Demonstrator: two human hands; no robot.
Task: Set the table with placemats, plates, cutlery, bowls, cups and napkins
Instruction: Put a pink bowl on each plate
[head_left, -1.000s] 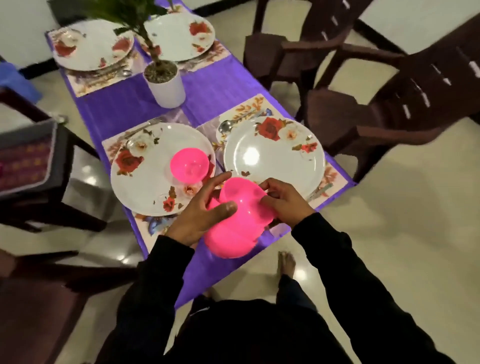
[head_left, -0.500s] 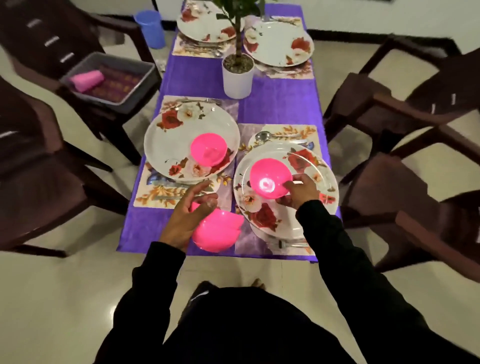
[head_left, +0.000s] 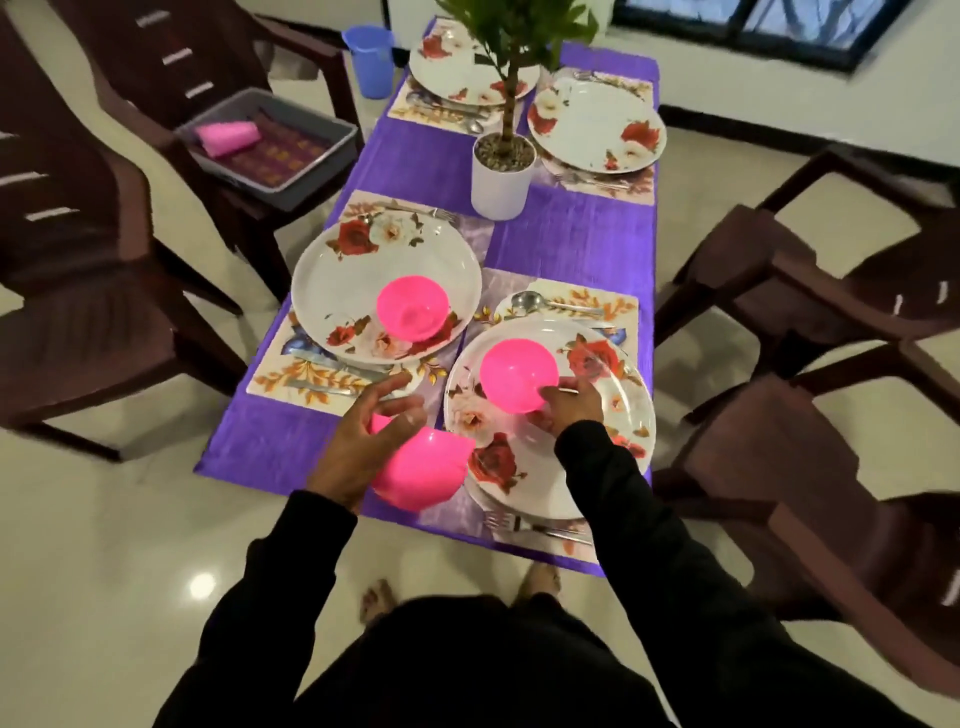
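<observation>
My left hand (head_left: 363, 441) grips a stack of pink bowls (head_left: 423, 473), held tilted over the near edge of the purple table. My right hand (head_left: 569, 405) holds the rim of a single pink bowl (head_left: 517, 374) that rests on the near right floral plate (head_left: 550, 467). Another pink bowl (head_left: 413, 306) sits on the near left floral plate (head_left: 353, 280). Each plate lies on a floral placemat (head_left: 311, 376) with cutlery beside it. Two more plates, the far left plate (head_left: 457, 73) and the far right plate (head_left: 597, 124), stand at the far end with no bowl on them.
A white pot with a small plant (head_left: 501, 176) stands mid-table. Dark brown chairs (head_left: 810, 291) flank both sides. On a left chair sits a grey bin (head_left: 291, 150) holding pink cups (head_left: 226, 137). A blue jug (head_left: 370, 60) stands on the floor behind it.
My right hand took one bowl off the stack and carried it right onto the near right plate. The view has lifted and turned, showing more of the table.
</observation>
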